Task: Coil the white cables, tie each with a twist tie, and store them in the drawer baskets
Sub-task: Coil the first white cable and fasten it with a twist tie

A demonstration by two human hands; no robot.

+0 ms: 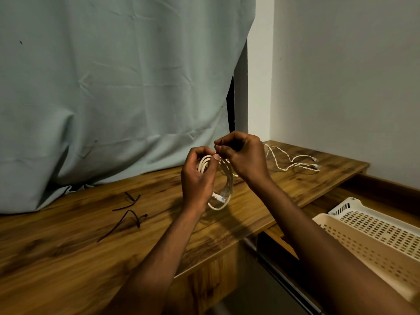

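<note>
the coiled white cable (218, 178) is held above the tabletop (68, 235) in the curled left hand (197, 178); a black twist tie (218, 143) is pinched by the right hand (243, 155). if the left grip is eased, the loops could spring apart; the thin tie could be dropped.

On the tabletop (68, 258), twist ties (127, 214) lie left of the held cable coil (223, 178), a loose cable (293, 163) behind right, baskets (372, 242) lower right.

Wood-grain desk (68, 246); perforated plastic basket (375, 242)
</note>
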